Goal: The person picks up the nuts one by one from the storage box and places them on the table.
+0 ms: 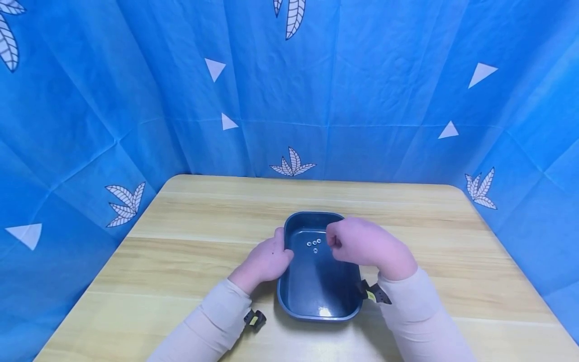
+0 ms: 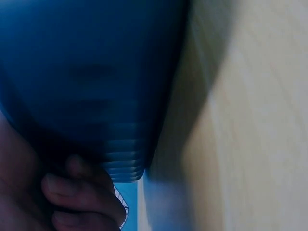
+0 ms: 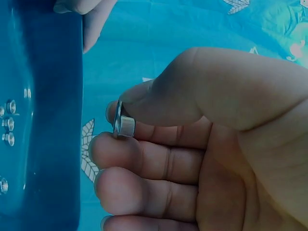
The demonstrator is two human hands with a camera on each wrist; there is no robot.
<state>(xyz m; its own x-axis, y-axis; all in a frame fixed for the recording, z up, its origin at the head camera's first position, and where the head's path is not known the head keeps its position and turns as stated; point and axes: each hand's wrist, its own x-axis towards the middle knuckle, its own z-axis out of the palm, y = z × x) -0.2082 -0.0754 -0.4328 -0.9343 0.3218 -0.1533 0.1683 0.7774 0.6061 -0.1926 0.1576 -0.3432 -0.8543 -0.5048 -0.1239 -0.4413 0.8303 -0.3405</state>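
Note:
A dark blue rectangular tray with rounded corners stands on the table. My left hand grips its left side, thumb at the rim and fingers outside; in the left wrist view the curled fingers lie against the tray's outer wall. Over the tray's right side is my right hand. The right wrist view shows its thumb and forefinger pinching a small silver flange nut, the other fingers curled beneath. Several similar nuts lie on the tray floor toward the far end.
The tray rests on a light wood-grain table. Behind and on both sides hangs a blue curtain with white leaf and triangle prints. Each wrist carries a dark strap, the right one close to the tray's right rim.

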